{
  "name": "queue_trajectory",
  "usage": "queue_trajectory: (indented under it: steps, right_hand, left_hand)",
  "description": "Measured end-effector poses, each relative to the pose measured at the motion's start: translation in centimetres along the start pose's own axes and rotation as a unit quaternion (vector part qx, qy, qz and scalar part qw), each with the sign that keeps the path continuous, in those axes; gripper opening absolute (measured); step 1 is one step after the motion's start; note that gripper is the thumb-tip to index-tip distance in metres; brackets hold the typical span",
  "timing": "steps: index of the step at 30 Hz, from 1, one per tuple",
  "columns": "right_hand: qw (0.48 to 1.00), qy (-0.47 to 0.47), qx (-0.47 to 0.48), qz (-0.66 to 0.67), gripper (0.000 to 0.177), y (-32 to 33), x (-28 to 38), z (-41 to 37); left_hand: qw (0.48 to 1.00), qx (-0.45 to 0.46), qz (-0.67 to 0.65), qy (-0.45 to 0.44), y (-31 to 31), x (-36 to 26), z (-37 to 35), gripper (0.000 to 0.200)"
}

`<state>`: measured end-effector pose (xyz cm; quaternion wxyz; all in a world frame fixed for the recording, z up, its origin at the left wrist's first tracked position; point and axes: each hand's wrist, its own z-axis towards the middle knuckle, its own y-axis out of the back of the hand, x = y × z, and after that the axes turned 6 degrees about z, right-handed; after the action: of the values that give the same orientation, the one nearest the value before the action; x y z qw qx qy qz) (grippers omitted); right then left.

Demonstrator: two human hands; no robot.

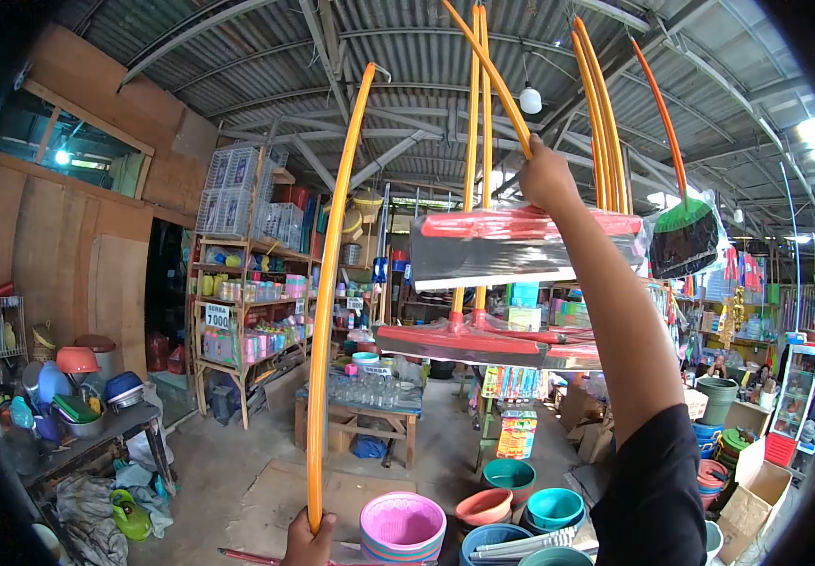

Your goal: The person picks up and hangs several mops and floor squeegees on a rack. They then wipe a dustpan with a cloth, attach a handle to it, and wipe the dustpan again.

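Note:
My left hand point(308, 540) is closed around the lower end of a long orange pole point(330, 274). The pole stands nearly upright, with a small metal hook at its top. My right hand point(547, 174) is raised and wrapped around the slanting orange handle of a floor squeegee point(520, 247). Its wide red and black head, covered in clear plastic, shows just below and behind my right wrist. Close behind hang more squeegees point(454, 340) on yellow-orange handles, their red heads lower down.
A green and black broom point(686, 236) hangs at right. Below are a pink basket point(403, 521), several tubs and a cardboard box point(752, 486). A table with glassware point(369, 387) stands mid-floor, a goods shelf point(247, 311) behind it. A cluttered table point(134, 420) is at left.

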<state>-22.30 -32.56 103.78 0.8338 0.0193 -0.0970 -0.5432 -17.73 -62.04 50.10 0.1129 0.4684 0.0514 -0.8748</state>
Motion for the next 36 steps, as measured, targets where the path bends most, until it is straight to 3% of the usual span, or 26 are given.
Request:
queue_trajectory:
  steps: [3,12,15,17,24,26,30,36]
  right_hand:
    - [1.0,0.015,-0.005,0.012,0.04,-0.1,0.6,2.0]
    - [0.999,0.019,-0.044,0.015,0.047,-0.3,0.5,2.9]
    - [0.998,0.017,-0.056,0.007,0.051,-0.4,0.2,3.0]
    - [0.999,0.013,-0.05,0.012,0.052,-0.4,0.0,2.9]
    - [0.999,0.016,-0.045,0.015,0.052,0.1,0.6,2.3]
    - [0.998,0.016,-0.048,0.023,0.052,-0.1,0.7,2.0]
    - [0.998,0.014,-0.054,0.024,0.05,-0.5,0.8,1.5]
    - [0.998,0.003,-0.038,0.058,0.044,-0.7,1.0,0.5]
  left_hand:
    - [0.997,-0.048,-0.058,-0.022,0.4,-0.5,-0.2,0.028]
    - [0.997,-0.064,0.009,-0.033,1.9,-0.2,-0.7,0.027]
    - [0.998,-0.064,-0.002,-0.022,2.2,1.0,-0.6,0.026]
    - [0.997,-0.053,-0.031,0.04,2.5,0.5,-0.8,0.026]
    - [0.997,-0.069,-0.03,0.019,2.5,0.4,-0.9,0.025]
    - [0.995,-0.056,-0.04,0.075,2.6,-0.9,-1.3,0.025]
    - [0.996,-0.067,-0.043,0.049,2.5,0.6,-1.3,0.024]
    - [0.992,-0.087,-0.035,0.085,2.7,0.8,-1.8,0.022]
